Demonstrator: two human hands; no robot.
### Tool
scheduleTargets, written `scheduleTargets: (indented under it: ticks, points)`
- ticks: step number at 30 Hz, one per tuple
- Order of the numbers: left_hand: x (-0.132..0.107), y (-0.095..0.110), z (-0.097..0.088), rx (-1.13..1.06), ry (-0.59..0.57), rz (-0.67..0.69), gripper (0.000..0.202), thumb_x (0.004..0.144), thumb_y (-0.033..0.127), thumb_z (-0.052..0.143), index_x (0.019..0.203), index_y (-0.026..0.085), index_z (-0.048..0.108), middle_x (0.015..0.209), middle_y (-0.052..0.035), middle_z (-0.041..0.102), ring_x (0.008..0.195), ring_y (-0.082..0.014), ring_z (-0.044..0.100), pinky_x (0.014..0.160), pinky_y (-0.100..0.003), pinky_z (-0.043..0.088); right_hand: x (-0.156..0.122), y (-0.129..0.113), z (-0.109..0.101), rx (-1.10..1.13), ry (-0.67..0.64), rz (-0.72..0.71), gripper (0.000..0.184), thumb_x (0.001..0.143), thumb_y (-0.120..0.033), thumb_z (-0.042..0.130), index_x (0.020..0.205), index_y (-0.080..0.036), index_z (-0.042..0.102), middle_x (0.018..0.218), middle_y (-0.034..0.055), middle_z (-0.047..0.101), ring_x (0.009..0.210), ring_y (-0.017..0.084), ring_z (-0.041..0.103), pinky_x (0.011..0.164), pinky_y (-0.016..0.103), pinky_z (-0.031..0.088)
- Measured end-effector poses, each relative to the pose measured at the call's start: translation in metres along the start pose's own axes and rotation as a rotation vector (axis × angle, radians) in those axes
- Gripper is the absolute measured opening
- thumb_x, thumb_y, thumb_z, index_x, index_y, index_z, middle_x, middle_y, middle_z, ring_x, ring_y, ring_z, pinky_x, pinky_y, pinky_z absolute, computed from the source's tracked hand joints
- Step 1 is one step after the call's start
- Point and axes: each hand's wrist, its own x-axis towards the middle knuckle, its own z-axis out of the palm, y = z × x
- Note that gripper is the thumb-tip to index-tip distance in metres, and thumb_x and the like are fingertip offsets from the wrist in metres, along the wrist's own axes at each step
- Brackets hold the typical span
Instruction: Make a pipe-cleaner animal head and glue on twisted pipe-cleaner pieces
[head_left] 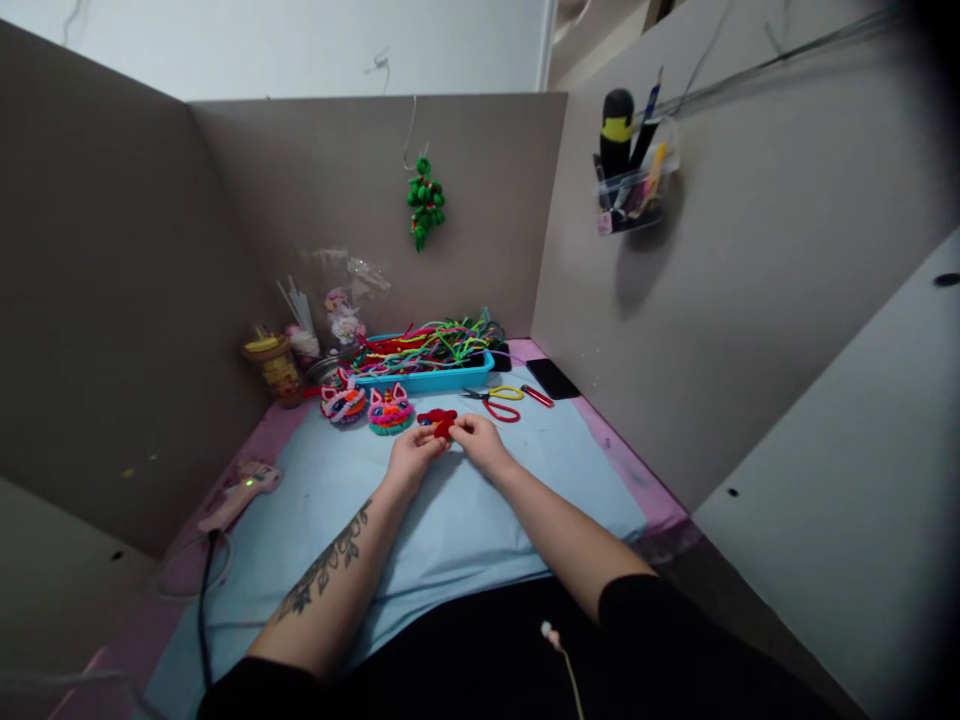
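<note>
Both hands meet over the light blue mat (465, 520) in the middle of the desk. My left hand (411, 458) and my right hand (480, 442) each pinch a small red fuzzy pipe-cleaner piece (437, 420) held between them just above the mat. Fingers of both hands are closed around it. Just behind it lie two finished colourful pipe-cleaner cat faces (389, 408), the second face (343, 401) to the left.
A blue tray (427, 378) full of coloured pipe cleaners stands at the back. Scissors and pliers (501, 400) and a dark phone (552, 378) lie to the right. A pink glue gun (238, 492) with cable rests at left. Grey partition walls enclose the desk.
</note>
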Motion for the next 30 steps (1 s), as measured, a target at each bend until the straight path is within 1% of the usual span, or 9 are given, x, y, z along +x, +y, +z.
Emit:
scheduleTargets:
  ticks: [4,8,11,13,15,20,23,27,30]
  points:
    - [0.001,-0.0009,-0.0027,-0.024,0.004,-0.026,0.036,0.047,0.025,0.081,0.077,0.012,0.066,0.066,-0.0019,0.068,0.062,-0.0144,0.064,0.067,-0.026,0.05,0.0,0.0011,0.0015,-0.029,0.01,-0.017,0.015,0.065,-0.028,0.055,0.057,-0.017,0.051,0.054,-0.0041,0.048,0.054,0.01,0.041,0.055,0.022,0.034]
    - [0.0005,0.0014,-0.0035,0.0,-0.06,-0.053,0.044,0.048,0.027,0.082,0.087,0.012,0.067,0.074,-0.0054,0.07,0.069,-0.0166,0.066,0.067,-0.025,0.049,0.0009,-0.0005,-0.0014,-0.015,0.002,0.01,0.015,0.065,-0.029,0.055,0.058,-0.017,0.05,0.054,-0.0042,0.048,0.054,0.01,0.041,0.055,0.022,0.035]
    - [-0.0002,0.0043,-0.004,0.115,-0.022,0.008,0.048,0.053,0.035,0.079,0.093,0.011,0.067,0.076,-0.0079,0.07,0.068,-0.0177,0.065,0.06,-0.025,0.048,0.0011,-0.0022,-0.0044,-0.025,0.0,0.032,0.015,0.065,-0.03,0.055,0.059,-0.017,0.052,0.054,-0.0038,0.048,0.054,0.01,0.041,0.056,0.023,0.035]
    - [-0.001,0.0059,-0.0045,0.229,0.03,0.072,0.043,0.059,0.04,0.075,0.09,0.011,0.067,0.074,-0.0081,0.07,0.066,-0.0173,0.064,0.057,-0.024,0.047,0.001,-0.0025,-0.0053,-0.034,-0.001,0.031,0.015,0.065,-0.029,0.055,0.059,-0.016,0.052,0.054,-0.004,0.048,0.054,0.01,0.041,0.056,0.023,0.035]
    - [-0.002,0.0065,-0.0049,0.339,0.058,0.125,0.037,0.064,0.042,0.069,0.083,0.01,0.068,0.069,-0.0073,0.069,0.063,-0.0168,0.063,0.055,-0.024,0.046,0.001,-0.0021,-0.005,-0.041,-0.003,0.022,0.014,0.065,-0.029,0.054,0.059,-0.016,0.053,0.053,-0.0042,0.047,0.053,0.01,0.04,0.056,0.023,0.035]
    - [-0.0051,0.0066,-0.0036,0.517,0.094,0.186,0.024,0.069,0.035,0.061,0.071,0.012,0.065,0.055,-0.0013,0.062,0.054,-0.0139,0.058,0.052,-0.022,0.042,0.0007,-0.0015,-0.001,-0.036,0.007,0.026,0.013,0.065,-0.028,0.054,0.059,-0.017,0.052,0.053,-0.0044,0.047,0.054,0.01,0.04,0.056,0.023,0.035]
    - [-0.0055,0.0071,-0.003,0.589,0.096,0.231,0.02,0.07,0.032,0.058,0.066,0.013,0.063,0.052,0.0008,0.059,0.05,-0.0113,0.053,0.05,-0.021,0.038,0.001,-0.0013,-0.0001,-0.043,0.008,0.033,0.014,0.064,-0.029,0.054,0.058,-0.017,0.051,0.053,-0.0044,0.047,0.054,0.01,0.041,0.056,0.023,0.035]
    - [-0.0033,0.0061,-0.003,0.517,0.029,0.199,0.024,0.071,0.036,0.059,0.074,0.013,0.062,0.063,-0.0025,0.063,0.055,-0.0129,0.056,0.05,-0.021,0.041,0.0021,-0.0012,-0.0023,-0.045,0.015,0.043,0.013,0.064,-0.028,0.054,0.059,-0.017,0.053,0.053,-0.0044,0.047,0.053,0.01,0.04,0.055,0.023,0.035]
    - [-0.0012,0.0035,-0.0021,0.419,-0.018,0.204,0.033,0.065,0.037,0.066,0.086,0.012,0.06,0.077,-0.0065,0.067,0.064,-0.0153,0.061,0.054,-0.024,0.046,0.0024,-0.0023,-0.0034,-0.034,0.019,0.045,0.013,0.064,-0.028,0.054,0.059,-0.017,0.053,0.053,-0.0043,0.047,0.054,0.01,0.041,0.056,0.023,0.035]
